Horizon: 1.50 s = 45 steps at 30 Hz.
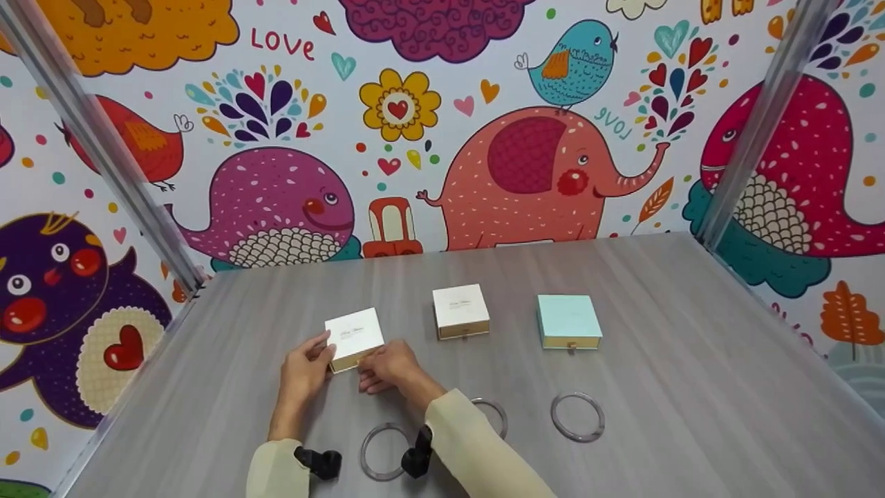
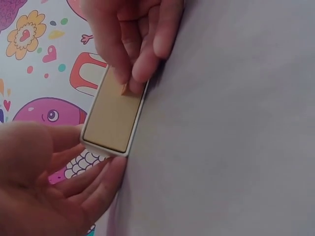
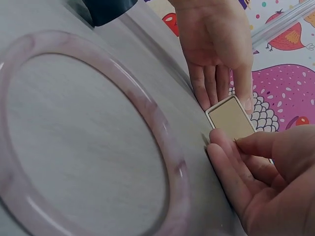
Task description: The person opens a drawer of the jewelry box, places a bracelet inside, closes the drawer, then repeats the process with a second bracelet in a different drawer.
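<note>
A small white drawer-style gift box [image 1: 354,332] with a gold front sits on the table's left half. My left hand [image 1: 303,370] grips its left end, thumb on one face and fingers at the opposite one. At the front, my right hand [image 1: 393,365] pinches a little orange pull tab [image 2: 124,90] between thumb and fingertips. The gold drawer front [image 2: 110,118] looks flush with the white sleeve around it. Below the right hand lies a marbled bangle [image 1: 363,451], seen large as a pinkish bangle [image 3: 147,105] in the right wrist view.
Another white box [image 1: 460,303] stands mid-table, with a mint-green box [image 1: 569,317] to its right. A second bangle [image 1: 504,418] is partly hidden by my right sleeve; a third bangle [image 1: 601,418] lies farther right. Patterned walls and metal posts [image 1: 104,152] border the table.
</note>
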### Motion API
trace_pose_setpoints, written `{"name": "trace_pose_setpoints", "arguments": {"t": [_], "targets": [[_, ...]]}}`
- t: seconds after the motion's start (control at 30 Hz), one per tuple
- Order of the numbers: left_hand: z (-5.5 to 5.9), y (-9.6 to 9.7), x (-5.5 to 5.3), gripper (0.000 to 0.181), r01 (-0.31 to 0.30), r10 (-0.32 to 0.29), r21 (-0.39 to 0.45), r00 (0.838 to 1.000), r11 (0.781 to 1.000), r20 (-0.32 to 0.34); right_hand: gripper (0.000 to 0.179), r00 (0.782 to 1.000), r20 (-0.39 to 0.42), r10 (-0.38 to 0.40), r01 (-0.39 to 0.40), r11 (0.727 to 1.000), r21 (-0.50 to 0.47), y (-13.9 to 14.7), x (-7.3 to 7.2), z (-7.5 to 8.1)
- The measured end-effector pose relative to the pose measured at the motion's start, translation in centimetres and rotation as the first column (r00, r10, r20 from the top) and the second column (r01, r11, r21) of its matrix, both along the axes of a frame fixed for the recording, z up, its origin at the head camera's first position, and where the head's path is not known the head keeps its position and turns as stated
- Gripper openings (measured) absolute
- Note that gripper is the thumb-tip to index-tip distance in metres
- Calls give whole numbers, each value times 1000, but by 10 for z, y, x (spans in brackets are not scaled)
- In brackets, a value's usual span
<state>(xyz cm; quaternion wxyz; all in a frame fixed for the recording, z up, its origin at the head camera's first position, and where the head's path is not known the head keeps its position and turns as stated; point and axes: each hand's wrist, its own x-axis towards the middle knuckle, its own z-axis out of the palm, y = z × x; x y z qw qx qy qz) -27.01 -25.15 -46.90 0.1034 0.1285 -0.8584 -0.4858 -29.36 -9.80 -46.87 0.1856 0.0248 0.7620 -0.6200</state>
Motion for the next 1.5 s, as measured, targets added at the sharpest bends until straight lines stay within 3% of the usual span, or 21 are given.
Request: {"name": "trace_pose_setpoints", "arguments": {"t": [0.77, 1.03, 1.23, 1.5], "targets": [[-1, 1, 1, 41, 16, -16, 43, 1000, 999, 4, 11, 1000, -6, -29, 29, 999, 42, 2, 2, 0], [2, 1, 2, 42, 3, -4, 34, 999, 999, 49, 13, 999, -48, -9, 12, 998, 58, 1, 5, -3], [1, 2, -1, 41, 5, -6, 47, 1000, 999, 26, 12, 999, -49, 8, -4, 998, 67, 4, 6, -1], [1, 1, 0, 39, -2, 2, -1, 1000, 1000, 10, 12, 999, -41, 22, -19, 997, 73, 8, 11, 1]]}}
